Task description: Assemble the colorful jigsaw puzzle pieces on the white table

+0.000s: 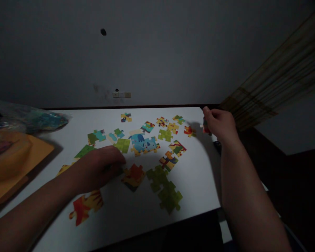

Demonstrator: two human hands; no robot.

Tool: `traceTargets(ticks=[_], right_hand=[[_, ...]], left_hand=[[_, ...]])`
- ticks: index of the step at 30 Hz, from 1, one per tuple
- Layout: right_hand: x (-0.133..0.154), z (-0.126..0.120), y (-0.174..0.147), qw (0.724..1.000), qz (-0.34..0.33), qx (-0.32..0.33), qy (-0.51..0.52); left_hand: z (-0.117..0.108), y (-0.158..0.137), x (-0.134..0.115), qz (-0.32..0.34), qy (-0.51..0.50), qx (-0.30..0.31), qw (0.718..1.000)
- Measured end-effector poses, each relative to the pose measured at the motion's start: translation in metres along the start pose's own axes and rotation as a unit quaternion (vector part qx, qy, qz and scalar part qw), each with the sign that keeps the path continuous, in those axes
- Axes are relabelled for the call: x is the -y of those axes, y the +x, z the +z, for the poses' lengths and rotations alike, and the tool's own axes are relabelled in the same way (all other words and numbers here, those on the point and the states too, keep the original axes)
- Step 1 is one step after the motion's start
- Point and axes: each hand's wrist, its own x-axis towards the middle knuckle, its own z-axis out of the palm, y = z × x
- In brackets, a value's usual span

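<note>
Puzzle piece (206, 128) pinched, right hand (219, 124) raised

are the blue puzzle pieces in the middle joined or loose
Joined: the blue pieces sit interlocked as one cluster on the white table, while pieces around them lie apart.

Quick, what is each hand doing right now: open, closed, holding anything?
Left hand: lying palm down on the puzzle pieces, fingers loosely open, nothing gripped.
Right hand: closed on a small red puzzle piece at the table's far corner.
</note>
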Motion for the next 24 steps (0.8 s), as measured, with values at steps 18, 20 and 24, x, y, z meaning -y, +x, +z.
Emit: traceTargets(ticks=[18,20,24], right_hand=[[0.030,0.047,-0.027,0.917,-0.329,0.214,-0.068],[0.036,0.063,-0.036,0.892,-0.374,0.239,-0.085],[0.036,0.078,-0.042,0.880,-0.381,0.261,-0.115]], left_hand=[[-0.005,0.001,-0.004,-0.050,0.025,0.007,0.998],[-0.004,0.000,0.000,-0.059,0.031,-0.009,0.998],[-0.005,0.001,0.002,-0.067,0.053,-0.061,0.994]])
